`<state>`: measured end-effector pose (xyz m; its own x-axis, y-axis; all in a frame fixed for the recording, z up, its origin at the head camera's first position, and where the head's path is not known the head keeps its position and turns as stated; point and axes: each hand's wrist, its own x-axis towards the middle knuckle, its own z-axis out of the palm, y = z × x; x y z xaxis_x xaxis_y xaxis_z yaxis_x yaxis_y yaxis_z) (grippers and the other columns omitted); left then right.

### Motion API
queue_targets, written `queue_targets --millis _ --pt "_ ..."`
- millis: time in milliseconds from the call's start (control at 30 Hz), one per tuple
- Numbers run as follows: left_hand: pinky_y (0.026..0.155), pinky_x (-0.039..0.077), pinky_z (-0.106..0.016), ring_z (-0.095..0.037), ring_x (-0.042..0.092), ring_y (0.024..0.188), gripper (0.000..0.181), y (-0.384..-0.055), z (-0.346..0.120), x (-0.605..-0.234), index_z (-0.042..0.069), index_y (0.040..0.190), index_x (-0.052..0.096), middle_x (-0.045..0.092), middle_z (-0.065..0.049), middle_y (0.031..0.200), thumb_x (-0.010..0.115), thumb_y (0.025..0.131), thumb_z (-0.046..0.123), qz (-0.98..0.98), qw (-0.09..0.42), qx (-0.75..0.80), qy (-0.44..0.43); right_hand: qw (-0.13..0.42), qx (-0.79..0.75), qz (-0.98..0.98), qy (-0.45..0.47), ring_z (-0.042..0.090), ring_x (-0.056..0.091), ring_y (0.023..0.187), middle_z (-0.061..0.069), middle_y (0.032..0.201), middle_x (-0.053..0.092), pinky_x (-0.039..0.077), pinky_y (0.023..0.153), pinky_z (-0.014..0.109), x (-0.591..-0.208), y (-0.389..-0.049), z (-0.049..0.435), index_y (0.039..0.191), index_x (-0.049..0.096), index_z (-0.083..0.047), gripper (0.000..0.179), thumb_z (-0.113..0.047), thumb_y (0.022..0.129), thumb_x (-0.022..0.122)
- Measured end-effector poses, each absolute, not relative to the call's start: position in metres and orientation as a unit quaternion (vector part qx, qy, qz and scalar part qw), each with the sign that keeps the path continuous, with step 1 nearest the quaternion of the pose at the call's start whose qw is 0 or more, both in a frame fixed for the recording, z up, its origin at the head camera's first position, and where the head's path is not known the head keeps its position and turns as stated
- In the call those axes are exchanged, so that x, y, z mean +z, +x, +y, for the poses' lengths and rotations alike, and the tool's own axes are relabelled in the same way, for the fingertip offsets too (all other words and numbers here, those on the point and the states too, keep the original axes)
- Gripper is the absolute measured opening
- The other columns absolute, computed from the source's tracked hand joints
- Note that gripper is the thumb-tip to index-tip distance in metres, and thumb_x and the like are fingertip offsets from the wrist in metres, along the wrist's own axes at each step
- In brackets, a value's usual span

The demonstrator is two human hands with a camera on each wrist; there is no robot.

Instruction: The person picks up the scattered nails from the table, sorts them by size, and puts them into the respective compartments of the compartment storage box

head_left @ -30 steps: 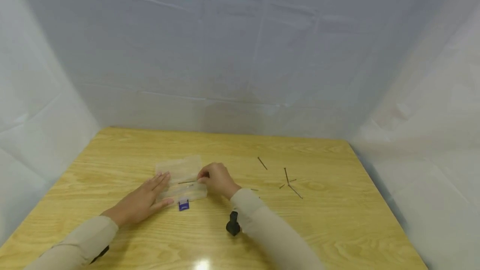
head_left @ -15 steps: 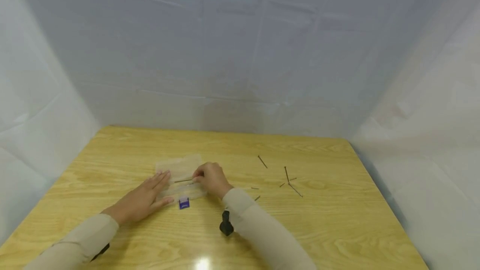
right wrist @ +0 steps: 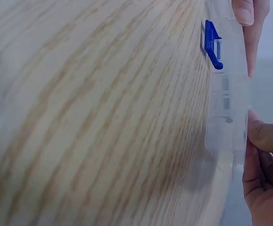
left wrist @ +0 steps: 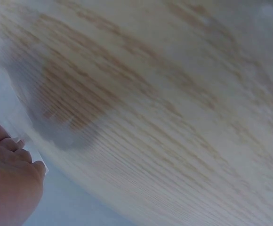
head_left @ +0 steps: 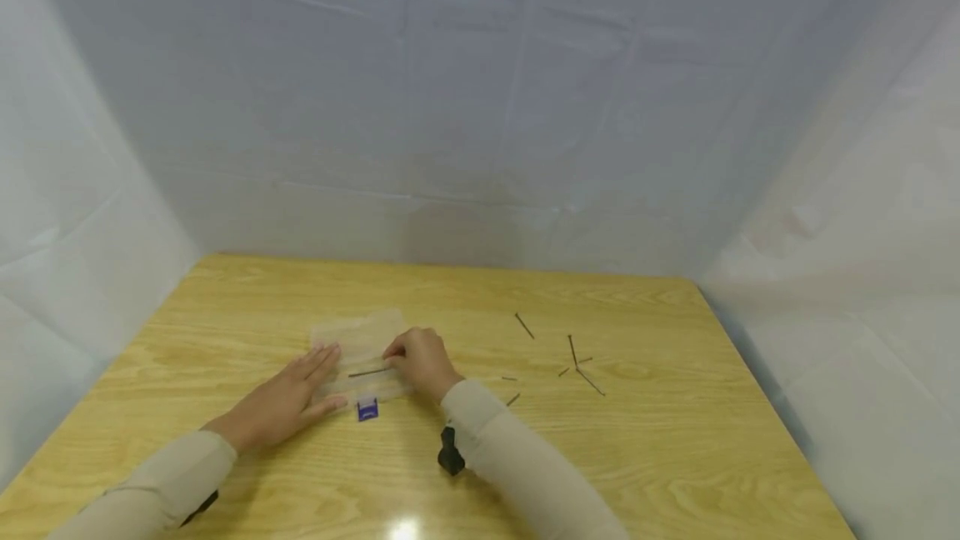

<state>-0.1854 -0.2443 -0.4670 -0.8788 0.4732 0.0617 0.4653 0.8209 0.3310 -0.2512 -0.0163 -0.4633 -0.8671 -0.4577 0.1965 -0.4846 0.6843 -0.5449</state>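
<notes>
A clear plastic box (head_left: pixel 358 336) with its lid laid open lies on the table in the head view. Its blue latch (head_left: pixel 367 409) faces the near side, and the latch (right wrist: pixel 212 44) also shows in the right wrist view. My left hand (head_left: pixel 281 398) rests on the box's left end, fingers straight. Over the box's right part, my right hand (head_left: pixel 423 362) pinches the right end of a dark nail (head_left: pixel 367 372). The nail lies nearly level over the near half of the box; whether it touches the bottom I cannot tell. Curled fingers hide its tip at the right.
Right of the box, several loose nails lie on the wooden table (head_left: pixel 675 440), among them a long nail (head_left: pixel 524 325) at the back, a crossed group (head_left: pixel 573 352) and a short nail (head_left: pixel 513 399). Pale sheeting (head_left: pixel 480 107) hangs around the table's back and sides.
My right hand has shifted left and slightly nearer with the nail, which now lies closer to the box's near side. The left hand has stayed in place.
</notes>
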Motion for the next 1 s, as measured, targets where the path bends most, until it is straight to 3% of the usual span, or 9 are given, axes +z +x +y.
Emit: queue_targets --millis 367,767,1000 --pt "0.112 0.022 -0.060 -0.044 0.023 0.140 0.079 -0.187 -0.246 -0.470 -0.006 0.148 0.026 0.026 -0.023 0.154 0.047 0.097 0.052 0.954 0.012 0.172 0.246 0.036 0.326 -0.909 0.257 0.007 0.067 0.078 0.000 0.087 0.075 0.051 0.068 0.012 -0.466 -0.252 -0.014 0.089 0.078 -0.009 0.009 -0.016 0.085 0.073" --pt "0.112 0.022 -0.059 -0.043 0.022 0.141 0.078 -0.185 -0.244 -0.465 -0.005 0.148 0.026 0.025 -0.022 0.154 0.048 0.097 0.050 0.955 0.016 0.170 0.244 -0.016 0.408 -0.889 0.209 0.008 0.067 0.082 0.003 0.096 0.074 0.053 0.069 0.016 -0.455 -0.254 0.010 0.099 0.076 -0.007 0.014 -0.014 0.089 0.069" --pt "0.112 0.023 -0.059 -0.043 0.022 0.141 0.079 -0.185 -0.244 -0.465 -0.006 0.148 0.026 0.025 -0.022 0.154 0.047 0.097 0.050 0.955 0.012 0.166 0.246 -0.009 0.418 -0.888 0.192 0.012 0.067 0.085 0.003 0.098 0.073 0.055 0.074 0.021 -0.453 -0.258 0.036 0.099 0.076 -0.007 0.017 -0.018 0.088 0.070"
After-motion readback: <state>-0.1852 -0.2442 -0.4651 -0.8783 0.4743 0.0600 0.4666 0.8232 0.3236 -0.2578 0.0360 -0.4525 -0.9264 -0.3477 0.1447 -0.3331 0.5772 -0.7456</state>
